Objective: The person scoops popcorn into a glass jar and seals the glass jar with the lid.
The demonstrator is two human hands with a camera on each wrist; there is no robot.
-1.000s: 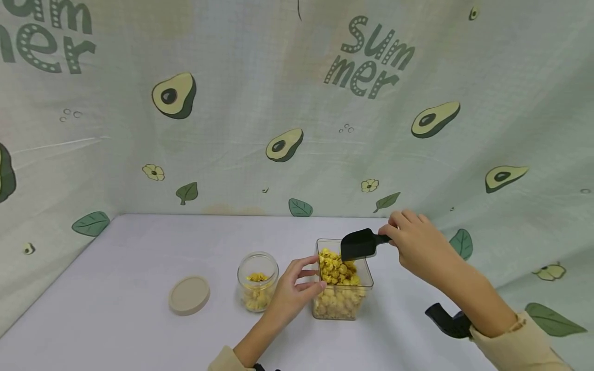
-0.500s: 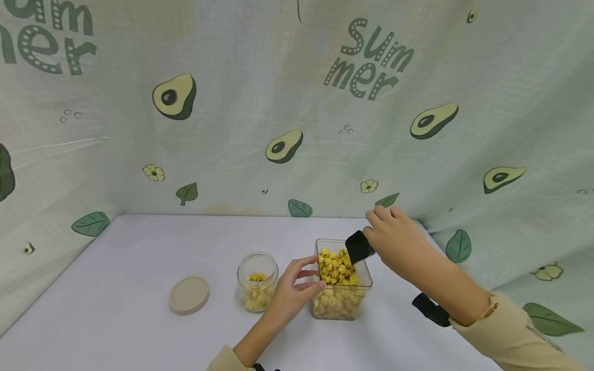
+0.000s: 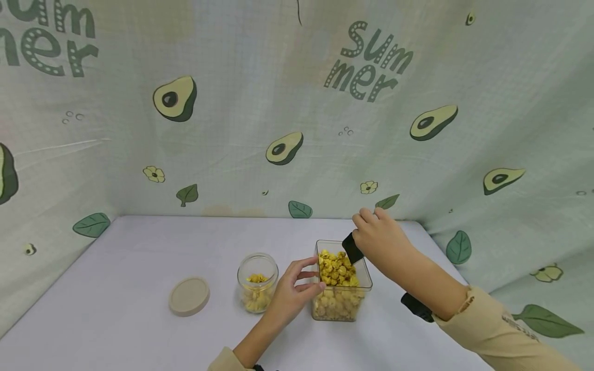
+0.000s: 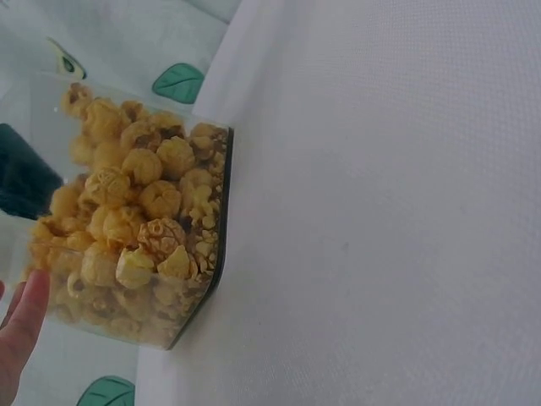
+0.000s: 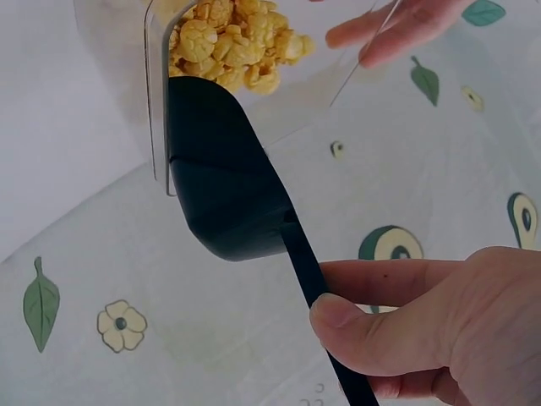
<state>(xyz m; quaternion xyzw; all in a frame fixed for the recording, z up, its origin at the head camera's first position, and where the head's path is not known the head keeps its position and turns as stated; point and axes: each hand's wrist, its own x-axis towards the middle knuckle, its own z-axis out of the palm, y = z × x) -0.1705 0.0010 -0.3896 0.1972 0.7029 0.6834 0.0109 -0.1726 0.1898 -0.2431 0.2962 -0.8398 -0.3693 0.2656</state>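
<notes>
A clear rectangular container (image 3: pixel 335 305) on the table is filled with yellow caramel popcorn (image 3: pixel 337 268). My right hand (image 3: pixel 382 234) pinches the handle of a black scoop (image 5: pixel 224 169) between thumb and fingers. In the head view the scoop's blade tips down into the container at its right side, its edge at the popcorn. My left hand (image 3: pixel 297 288) steadies the container's left side, fingers spread and the thumb near its front rim. One left fingertip (image 4: pixel 32 296) shows against the clear wall in the left wrist view.
A round glass jar (image 3: pixel 258 282) partly filled with popcorn stands left of my left hand. Farther left lies a round beige lid (image 3: pixel 189 296). Behind the white table (image 3: pixel 139 268) hangs a cloth (image 3: pixel 223 103) printed with avocados and leaves.
My right hand has moved left and turned, and the scoop has swung from lying flat over the container to tipping steeply down into it. My left hand has stayed at the container.
</notes>
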